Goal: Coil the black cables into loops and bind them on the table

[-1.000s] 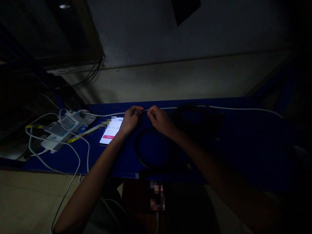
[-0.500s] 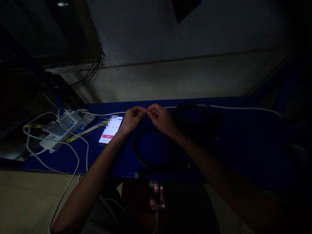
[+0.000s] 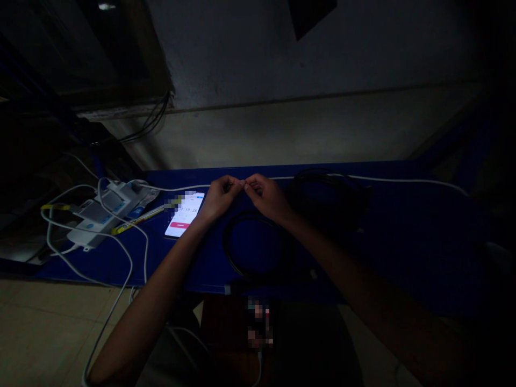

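Both hands meet at the far edge of the blue table [image 3: 403, 236]; left hand [image 3: 217, 196] and right hand [image 3: 266, 196] each pinched shut on the white cable [image 3: 382, 179] — fingertips almost touching. Best to keep both pinches close and firm, feeding the cable in short lengths; too dim to read the finer finger placement. Lit phone [image 3: 184, 214] just left, black cable loop [image 3: 250, 247] beneath the wrists — worth keeping clear of both.

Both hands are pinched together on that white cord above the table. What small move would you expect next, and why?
Probably drawing the hands slightly apart: the left hand and right hand meet fingertip to fingertip on the white cable, leaving no cable visible between them.
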Tool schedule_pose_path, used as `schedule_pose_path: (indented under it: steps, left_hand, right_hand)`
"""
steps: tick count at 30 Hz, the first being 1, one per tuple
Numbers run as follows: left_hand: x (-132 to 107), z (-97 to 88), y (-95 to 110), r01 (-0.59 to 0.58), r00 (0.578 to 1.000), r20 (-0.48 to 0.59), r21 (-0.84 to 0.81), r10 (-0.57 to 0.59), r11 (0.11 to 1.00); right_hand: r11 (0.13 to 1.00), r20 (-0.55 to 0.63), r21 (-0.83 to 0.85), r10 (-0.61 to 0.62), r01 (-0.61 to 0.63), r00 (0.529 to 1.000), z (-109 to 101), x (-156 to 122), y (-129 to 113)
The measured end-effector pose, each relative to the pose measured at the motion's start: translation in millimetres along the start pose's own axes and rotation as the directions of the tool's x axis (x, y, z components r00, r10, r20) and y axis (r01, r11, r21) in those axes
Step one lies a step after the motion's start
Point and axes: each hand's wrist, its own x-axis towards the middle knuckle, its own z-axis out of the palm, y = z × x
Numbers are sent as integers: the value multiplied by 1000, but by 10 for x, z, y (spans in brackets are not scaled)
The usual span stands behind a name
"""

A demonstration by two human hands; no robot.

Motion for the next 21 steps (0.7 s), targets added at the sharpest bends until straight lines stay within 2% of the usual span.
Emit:
schedule_pose_path:
  steps: [11, 21]
  left_hand:
    - [-14, 6, 7, 13, 1000, 29, -150, -9, 989]
    - [-42, 15, 86, 50, 998, 35, -202, -44, 978]
  right_hand:
    - [962, -19, 216, 177, -168, 984, -23, 42, -29]
    - [861, 61, 402, 313, -311, 948, -41, 36, -131]
